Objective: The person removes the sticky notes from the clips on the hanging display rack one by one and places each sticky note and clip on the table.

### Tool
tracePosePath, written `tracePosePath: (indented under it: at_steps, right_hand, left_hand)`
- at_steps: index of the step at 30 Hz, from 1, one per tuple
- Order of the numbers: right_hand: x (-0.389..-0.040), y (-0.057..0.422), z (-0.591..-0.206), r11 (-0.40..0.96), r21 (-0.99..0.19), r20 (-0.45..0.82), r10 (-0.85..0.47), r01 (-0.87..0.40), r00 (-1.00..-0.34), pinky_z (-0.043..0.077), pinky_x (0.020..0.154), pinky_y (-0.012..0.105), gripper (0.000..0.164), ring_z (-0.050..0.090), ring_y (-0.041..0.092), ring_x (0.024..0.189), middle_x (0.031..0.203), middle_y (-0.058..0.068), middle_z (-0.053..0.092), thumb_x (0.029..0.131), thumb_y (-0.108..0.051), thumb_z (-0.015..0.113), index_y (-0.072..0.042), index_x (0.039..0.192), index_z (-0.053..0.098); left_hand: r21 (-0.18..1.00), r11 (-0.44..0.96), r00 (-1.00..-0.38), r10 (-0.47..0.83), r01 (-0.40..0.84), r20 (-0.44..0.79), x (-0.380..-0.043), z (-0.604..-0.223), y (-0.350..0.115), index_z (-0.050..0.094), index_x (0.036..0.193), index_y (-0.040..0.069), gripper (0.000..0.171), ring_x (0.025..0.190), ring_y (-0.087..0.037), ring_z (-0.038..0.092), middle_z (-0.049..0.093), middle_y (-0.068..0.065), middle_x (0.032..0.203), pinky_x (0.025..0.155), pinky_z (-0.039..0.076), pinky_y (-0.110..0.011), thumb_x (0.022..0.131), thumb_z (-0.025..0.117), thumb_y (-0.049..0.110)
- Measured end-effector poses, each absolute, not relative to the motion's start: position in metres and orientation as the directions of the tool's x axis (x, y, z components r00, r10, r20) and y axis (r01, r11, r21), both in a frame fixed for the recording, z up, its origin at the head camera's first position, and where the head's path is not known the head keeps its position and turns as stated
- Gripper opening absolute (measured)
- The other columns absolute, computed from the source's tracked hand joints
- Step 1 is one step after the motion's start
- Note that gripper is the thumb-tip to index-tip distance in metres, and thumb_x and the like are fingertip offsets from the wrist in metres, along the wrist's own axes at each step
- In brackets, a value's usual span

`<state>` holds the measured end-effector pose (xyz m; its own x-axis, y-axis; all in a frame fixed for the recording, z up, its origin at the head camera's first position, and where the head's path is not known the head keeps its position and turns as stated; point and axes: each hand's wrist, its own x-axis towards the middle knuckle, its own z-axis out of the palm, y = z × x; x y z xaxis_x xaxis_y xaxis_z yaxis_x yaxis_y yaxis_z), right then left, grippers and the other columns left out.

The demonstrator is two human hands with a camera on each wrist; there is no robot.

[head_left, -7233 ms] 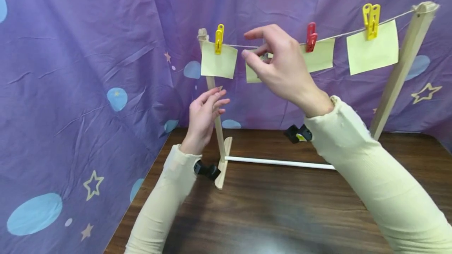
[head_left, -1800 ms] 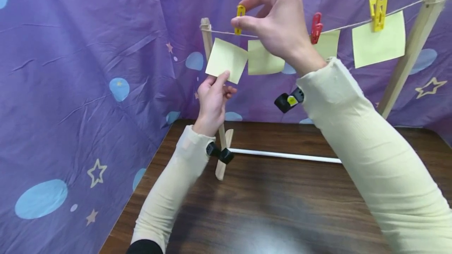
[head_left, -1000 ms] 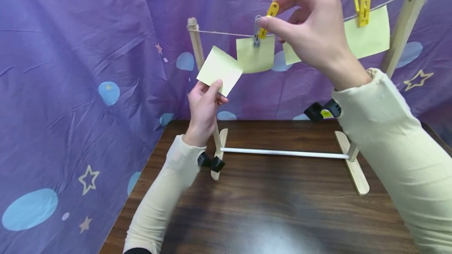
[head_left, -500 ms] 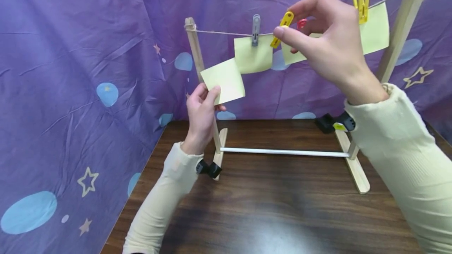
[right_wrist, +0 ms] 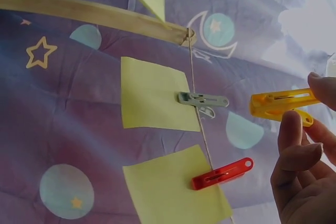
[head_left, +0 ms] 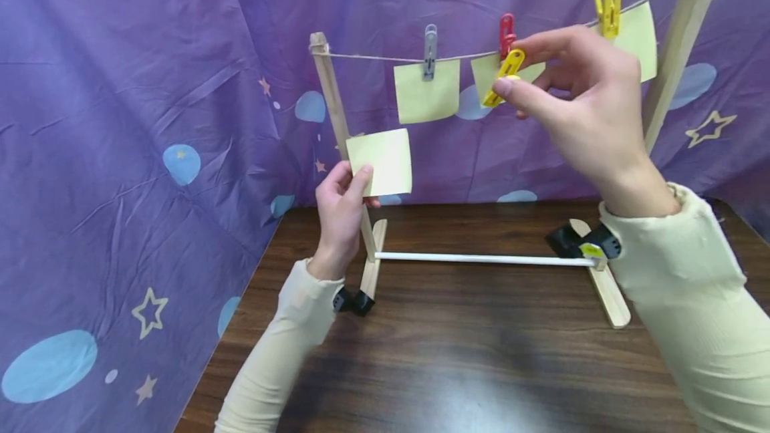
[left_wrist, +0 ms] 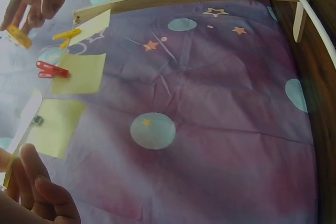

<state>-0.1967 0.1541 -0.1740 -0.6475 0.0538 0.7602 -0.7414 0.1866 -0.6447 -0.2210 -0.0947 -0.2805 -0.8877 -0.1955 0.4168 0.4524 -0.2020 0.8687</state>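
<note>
My left hand (head_left: 339, 212) pinches a pale yellow sticky note (head_left: 390, 160) at its lower left corner, thumb on the front, below the string and beside the left post. Pinched between thumb and fingers of my right hand (head_left: 595, 109) is a yellow clothespin (head_left: 504, 79), tilted, in front of the red clothespin (head_left: 506, 32) and its note. In the right wrist view this yellow clothespin (right_wrist: 281, 103) is apart from the string (right_wrist: 192, 72). A grey clothespin (head_left: 430, 52) fixes another sticky note (head_left: 428, 95) to the line.
A wooden post (head_left: 332, 95) stands at the left, another post (head_left: 676, 52) at the right, joined low by a white rod (head_left: 481, 259). Near the right post, a yellow clothespin (head_left: 611, 9) holds a note (head_left: 639, 42). The dark wooden table (head_left: 457, 346) meets a purple curtain (head_left: 198, 85).
The leftmost note and its yellow clothespin have come off the string into my left and right hands. Lately my right hand has moved right and down with the clothespin, and the note has been lowered.
</note>
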Motion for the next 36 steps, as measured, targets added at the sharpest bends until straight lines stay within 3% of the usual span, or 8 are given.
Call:
tracePosePath:
  at_steps: [6,15,24,36]
  right_hand:
    - [-0.192,0.158,-0.185,0.026,-0.646,0.763,0.064,-0.763,-0.644,0.044,0.051,0.014,0.032,0.061,0.007,0.054,0.092,0.001,0.070,0.072,0.011,0.074,0.000,0.102,0.070]
    - [-0.189,0.167,-0.203,-0.005,-0.610,0.786,0.124,-0.793,-0.605,0.043,0.048,0.014,0.033,0.062,0.007,0.055,0.089,0.005,0.069,0.073,0.014,0.073,0.005,0.104,0.069]
    - [-0.186,0.178,-0.223,-0.165,-0.660,0.710,0.183,-0.733,-0.680,0.047,0.048,0.014,0.035,0.063,0.010,0.059,0.089,0.006,0.068,0.073,0.016,0.072,0.007,0.106,0.068]
    - [-0.182,0.188,-0.256,-0.358,-0.629,0.630,0.286,-0.691,-0.722,0.035,0.039,0.019,0.037,0.059,0.018,0.051,0.083,0.016,0.070,0.074,0.024,0.064,0.020,0.110,0.059]
  left_hand:
    - [0.881,-0.133,-0.884,-0.191,0.455,0.428,-0.221,-0.290,-0.096,0.062,0.087,-0.005,0.011,0.055,-0.008,0.054,0.058,0.002,0.069,0.047,0.047,-0.022,0.090,0.059,0.005]
    - [0.881,-0.047,-0.879,-0.111,0.470,0.463,-0.224,-0.305,-0.096,0.059,0.090,-0.014,0.018,0.057,-0.007,0.057,0.062,0.004,0.073,0.047,0.050,-0.023,0.091,0.059,0.004]
    - [0.872,0.089,-0.874,-0.039,0.480,0.485,-0.225,-0.321,-0.099,0.064,0.090,-0.010,0.014,0.052,-0.012,0.057,0.061,-0.005,0.068,0.048,0.051,-0.028,0.090,0.064,0.004]
    - [0.921,-0.009,-0.920,-0.050,0.389,0.388,-0.225,-0.346,-0.100,0.059,0.096,-0.016,0.015,0.057,-0.009,0.056,0.058,0.001,0.074,0.049,0.052,-0.024,0.089,0.059,-0.002]
